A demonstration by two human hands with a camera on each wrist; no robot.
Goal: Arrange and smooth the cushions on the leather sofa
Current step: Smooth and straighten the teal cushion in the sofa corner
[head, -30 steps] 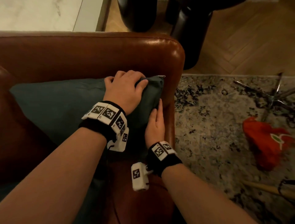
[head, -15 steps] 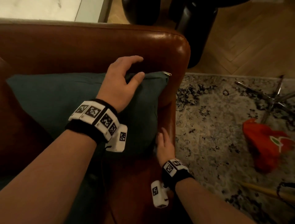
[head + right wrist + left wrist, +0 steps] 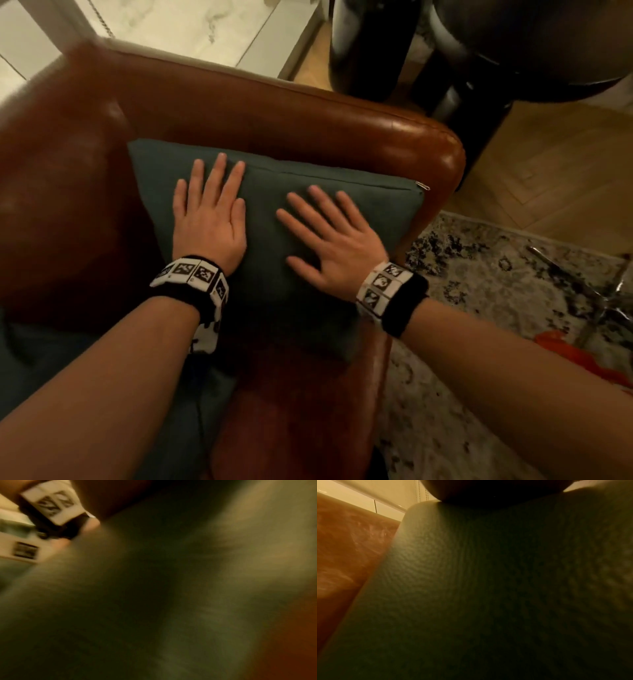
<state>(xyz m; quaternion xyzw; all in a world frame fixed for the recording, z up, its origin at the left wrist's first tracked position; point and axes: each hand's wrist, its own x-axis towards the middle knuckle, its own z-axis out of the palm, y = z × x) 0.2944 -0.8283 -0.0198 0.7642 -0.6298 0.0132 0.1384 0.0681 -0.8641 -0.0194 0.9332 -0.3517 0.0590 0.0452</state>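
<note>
Dark teal cushion (image 3: pixel 274 219), plump and square, zip pull at its right corner, leaning in the brown leather sofa (image 3: pixel 308 116) corner, left hand (image 3: pixel 209 219) and right hand (image 3: pixel 332 243) both flat on its face, fingers spread

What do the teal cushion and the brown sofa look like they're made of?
The teal cushion looks like woven fabric, matte; the left wrist view shows a fine textile grain, and a zipper pull sits at its corner. The sofa looks like smooth brown leather or a lookalike, glossy, with bright highlights on its rounded edge.
</note>
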